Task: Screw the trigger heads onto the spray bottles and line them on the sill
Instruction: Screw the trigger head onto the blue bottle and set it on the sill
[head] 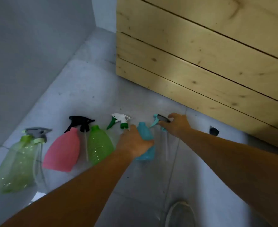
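Head view: left hand grips teal bottle; right hand pinches teal trigger head; no legible labels.

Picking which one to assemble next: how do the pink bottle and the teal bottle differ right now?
The pink bottle lies untouched on the floor; the teal bottle is gripped by the left hand. The pink one is broad and rounded; the teal one is slimmer. A black trigger head lies at the pink bottle's neck, while the teal trigger head, under the right hand, lies apart from its bottle. Both are opaque.
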Tool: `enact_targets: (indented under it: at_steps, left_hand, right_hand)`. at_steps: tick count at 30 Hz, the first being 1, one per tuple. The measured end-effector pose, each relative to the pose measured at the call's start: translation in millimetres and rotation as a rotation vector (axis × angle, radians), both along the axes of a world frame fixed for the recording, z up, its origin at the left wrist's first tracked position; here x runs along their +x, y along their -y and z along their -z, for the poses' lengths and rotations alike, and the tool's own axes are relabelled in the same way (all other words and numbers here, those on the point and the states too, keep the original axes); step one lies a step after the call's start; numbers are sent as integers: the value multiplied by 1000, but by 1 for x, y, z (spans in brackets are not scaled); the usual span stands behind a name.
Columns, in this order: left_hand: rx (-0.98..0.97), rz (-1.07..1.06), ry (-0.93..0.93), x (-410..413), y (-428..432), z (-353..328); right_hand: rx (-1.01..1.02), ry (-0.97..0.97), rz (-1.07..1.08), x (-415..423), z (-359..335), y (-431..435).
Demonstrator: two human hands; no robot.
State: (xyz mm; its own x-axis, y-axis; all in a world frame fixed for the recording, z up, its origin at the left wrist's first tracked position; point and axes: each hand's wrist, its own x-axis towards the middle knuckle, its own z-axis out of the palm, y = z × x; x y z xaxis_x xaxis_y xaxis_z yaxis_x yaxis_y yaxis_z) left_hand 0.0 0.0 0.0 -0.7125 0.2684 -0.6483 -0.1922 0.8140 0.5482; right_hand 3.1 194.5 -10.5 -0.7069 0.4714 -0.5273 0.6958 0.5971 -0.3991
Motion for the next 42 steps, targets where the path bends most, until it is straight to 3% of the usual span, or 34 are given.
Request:
enact_targets:
  at_steps: [15,24,30,37,42]
  left_hand:
    - [42,-83,6,8,-10,5]
    - [279,-253,43,17,-1,-3]
    - [469,-321,6,13,28,-52]
    - [499,-299,-190,25,90,-138]
    - [512,-291,-304,44,127,-192]
  right_hand:
    - [-19,-101,85,0,23,-14]
    - [-315,-144,134,-6,-8,-11]
    - [-459,-396,170,-38,-86,12]
    - [-571,-811,131,-50,-245,57]
    - [-721,-979,76,-29,-329,101]
